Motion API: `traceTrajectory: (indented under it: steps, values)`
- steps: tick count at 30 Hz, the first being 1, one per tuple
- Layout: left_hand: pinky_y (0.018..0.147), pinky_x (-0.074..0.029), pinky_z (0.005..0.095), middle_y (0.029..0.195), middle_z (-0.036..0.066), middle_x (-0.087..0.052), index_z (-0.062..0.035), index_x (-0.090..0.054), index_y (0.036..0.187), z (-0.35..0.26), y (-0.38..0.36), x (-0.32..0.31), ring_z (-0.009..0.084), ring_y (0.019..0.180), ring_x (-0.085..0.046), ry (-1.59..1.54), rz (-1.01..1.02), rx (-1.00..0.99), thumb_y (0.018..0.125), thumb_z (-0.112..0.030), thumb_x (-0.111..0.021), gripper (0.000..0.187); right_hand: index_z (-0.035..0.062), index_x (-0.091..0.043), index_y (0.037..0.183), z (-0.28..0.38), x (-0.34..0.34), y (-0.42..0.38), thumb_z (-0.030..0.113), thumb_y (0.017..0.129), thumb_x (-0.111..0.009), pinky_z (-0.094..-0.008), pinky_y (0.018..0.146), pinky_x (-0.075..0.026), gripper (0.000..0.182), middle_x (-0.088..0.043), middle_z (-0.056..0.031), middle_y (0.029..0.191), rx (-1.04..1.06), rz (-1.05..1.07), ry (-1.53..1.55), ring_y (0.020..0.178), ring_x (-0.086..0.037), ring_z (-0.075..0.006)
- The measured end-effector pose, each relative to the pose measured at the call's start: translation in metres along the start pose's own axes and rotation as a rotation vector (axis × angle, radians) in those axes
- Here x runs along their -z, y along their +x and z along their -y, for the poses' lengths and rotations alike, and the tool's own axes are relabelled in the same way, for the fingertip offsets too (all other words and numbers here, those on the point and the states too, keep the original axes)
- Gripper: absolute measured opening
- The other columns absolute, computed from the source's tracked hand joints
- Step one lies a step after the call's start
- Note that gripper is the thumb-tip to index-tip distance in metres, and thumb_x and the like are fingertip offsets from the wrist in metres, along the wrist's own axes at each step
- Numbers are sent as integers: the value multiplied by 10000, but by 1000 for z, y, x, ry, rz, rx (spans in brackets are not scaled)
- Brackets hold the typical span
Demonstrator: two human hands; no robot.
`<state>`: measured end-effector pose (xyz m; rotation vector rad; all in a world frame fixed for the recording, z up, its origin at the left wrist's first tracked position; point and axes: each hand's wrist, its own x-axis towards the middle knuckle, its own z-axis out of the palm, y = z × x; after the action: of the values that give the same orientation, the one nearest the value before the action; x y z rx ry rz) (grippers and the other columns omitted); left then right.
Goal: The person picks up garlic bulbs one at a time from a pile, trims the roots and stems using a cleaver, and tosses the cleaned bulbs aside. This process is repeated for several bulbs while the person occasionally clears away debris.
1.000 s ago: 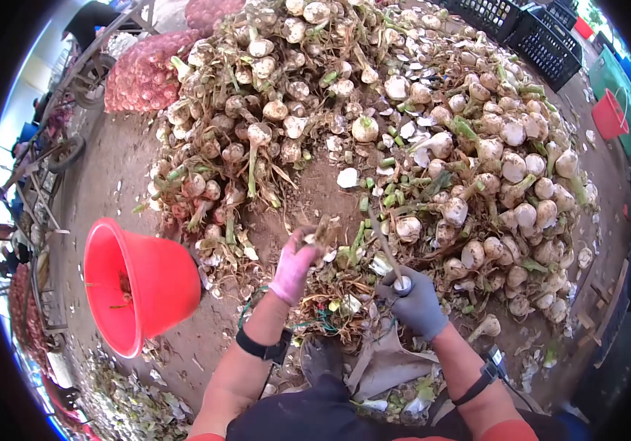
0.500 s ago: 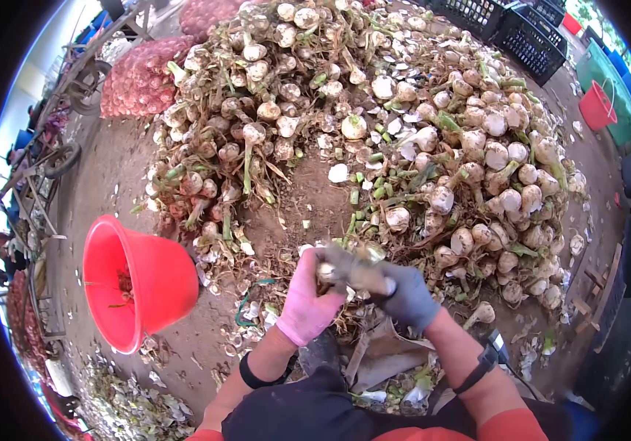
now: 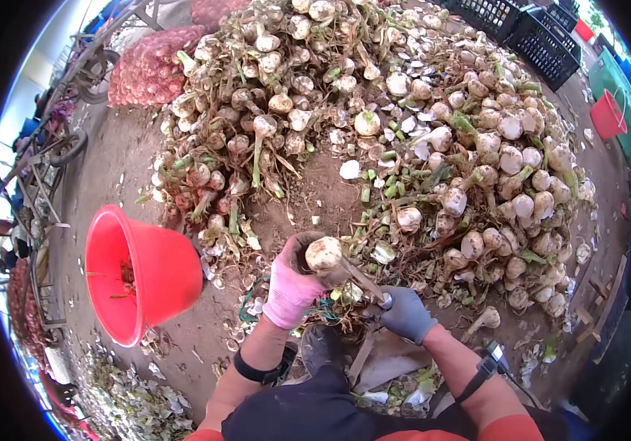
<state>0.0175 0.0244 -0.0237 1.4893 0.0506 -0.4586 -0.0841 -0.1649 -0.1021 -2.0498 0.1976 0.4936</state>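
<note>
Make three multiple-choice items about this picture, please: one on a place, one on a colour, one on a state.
1. Where does the bucket lie?
A. to the person's left
B. on top of the garlic pile
C. beside the crates

2. What colour is the glove on the left hand?
A. grey
B. pink
C. green

3. What is the state of the left hand?
A. open and empty
B. flat on the ground
C. shut on a bulb

Answers:
1. A, the bucket lies tipped on the dirt left of the arms, apart from the pile and the crates.
2. B, the left glove is pink; the right hand wears the grey one.
3. C, its fingers wrap a bulb, while the right hand's grip holds a knife against it.
</note>
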Motion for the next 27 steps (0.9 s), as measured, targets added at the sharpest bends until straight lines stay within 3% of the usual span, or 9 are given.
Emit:
traceTrajectory:
  steps: [4,8,11,12,16,19,23,25,27]
  values:
    - [828,-529,272,1053,32,-640,-38,-513,1225,5,-5,-11,138,954,-625,-112,62,35,634,-30,-866,688,32,-663,979,20,18,-4,150,778,-750,-348,691,-509,249,-680,-142,809,-31,-95,133,710,-649,-253]
    - [906,-502,286,1082,48,-615,-14,-480,1252,7,-7,-18,131,1025,-598,-206,124,6,703,37,-799,637,46,-653,936,52,40,-8,137,767,-739,-364,644,-505,210,-655,-160,769,156,-195,18,690,-651,-303]
    - [828,-526,267,988,27,-643,-31,-407,1338,-2,-8,-22,134,961,-625,15,224,37,773,-1,-758,666,78,-633,880,71,46,-12,125,733,-726,-386,600,-496,181,-634,-161,742,278,-198,-84,699,-635,-365]
    - [767,-527,249,902,14,-636,-43,-361,1361,4,-4,-22,116,876,-624,173,215,-100,779,2,-745,699,86,-631,879,71,45,-12,136,728,-719,-395,597,-496,182,-631,-155,735,305,-185,-138,697,-630,-370]
    - [740,-514,258,881,12,-611,-56,-347,1355,3,-15,-21,104,821,-599,182,255,-202,750,-43,-781,744,104,-568,885,67,38,-14,148,702,-657,-456,619,-486,208,-618,-135,724,309,-96,-222,717,-630,-374]
    - [774,-487,229,932,0,-579,-49,-365,1315,11,-11,-17,77,846,-567,446,184,-243,743,-66,-800,720,107,-582,876,64,36,-11,164,718,-654,-452,623,-491,182,-621,-130,717,313,-79,-237,715,-631,-372]
    - [777,-492,239,962,6,-568,-61,-390,1220,18,-10,-13,81,873,-567,388,283,-86,716,-49,-804,652,111,-597,862,56,33,-3,179,738,-646,-447,620,-495,150,-630,-138,727,320,-90,-194,724,-637,-367]
    - [777,-493,242,965,10,-569,-64,-398,1200,14,-16,-17,85,880,-569,352,306,-34,713,-47,-799,632,105,-659,919,31,26,6,147,734,-679,-418,618,-507,191,-642,-152,762,356,-249,-209,717,-643,-360]
    - [779,-502,247,975,19,-578,-64,-396,1211,4,-31,-30,93,878,-580,174,337,88,732,-29,-767,607,102,-660,969,1,51,26,174,768,-625,-432,669,-522,217,-667,-177,848,67,-336,-237,772,-650,-375]
